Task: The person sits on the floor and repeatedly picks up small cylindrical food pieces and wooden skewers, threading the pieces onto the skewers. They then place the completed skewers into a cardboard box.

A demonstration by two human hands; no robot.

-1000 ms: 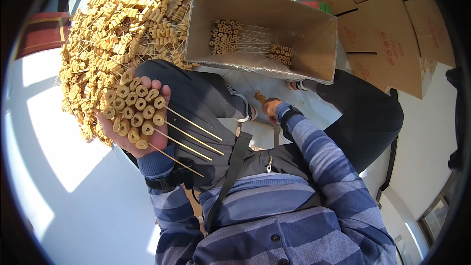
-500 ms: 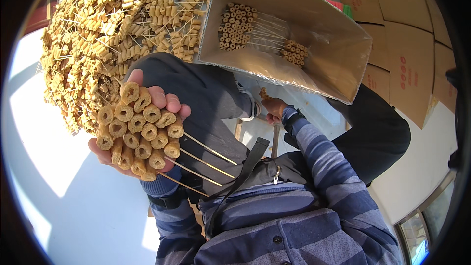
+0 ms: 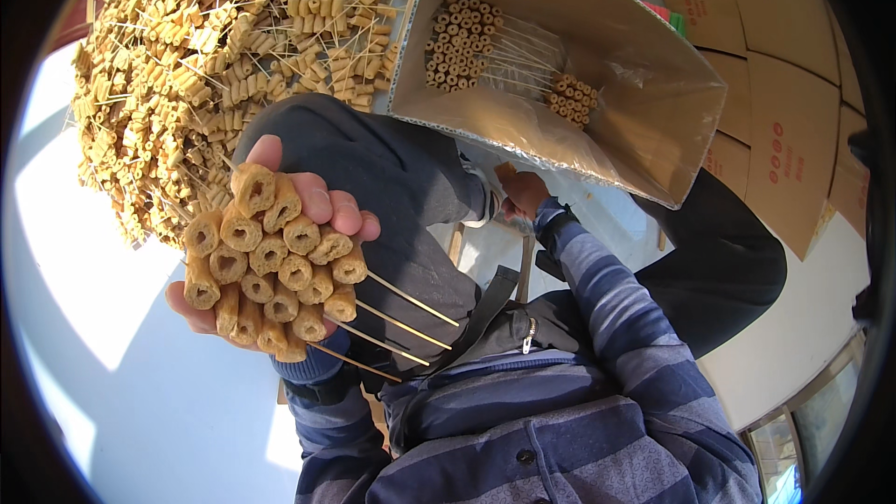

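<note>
A bundle of skewers threaded with hollow golden-brown fried rolls (image 3: 271,266) rests in my left hand (image 3: 341,212). My thumb and fingers wrap round it, with the roll ends facing up. Several thin sticks stick out of the bundle toward my lap. My right hand (image 3: 527,192) is beyond my lap, just below the near edge of an open cardboard box (image 3: 644,145). Its fingers are closed on a small tan roll (image 3: 505,171), only partly visible. Inside the box, bundles of skewers (image 3: 457,47) lie with their roll ends showing and sticks between them.
A large heap of skewered rolls (image 3: 187,65) spreads at the far left, beyond my bent knee (image 3: 308,131). Flat brown cartons (image 3: 784,121) stand at the right. A thin wooden bar (image 3: 525,266) shows between my legs. Pale floor (image 3: 103,392) lies at the left.
The whole view has shifted slightly, with the box appearing farther right. In my right hand the tan roll has turned and shows less. My left hand keeps its hold on the bundle.
</note>
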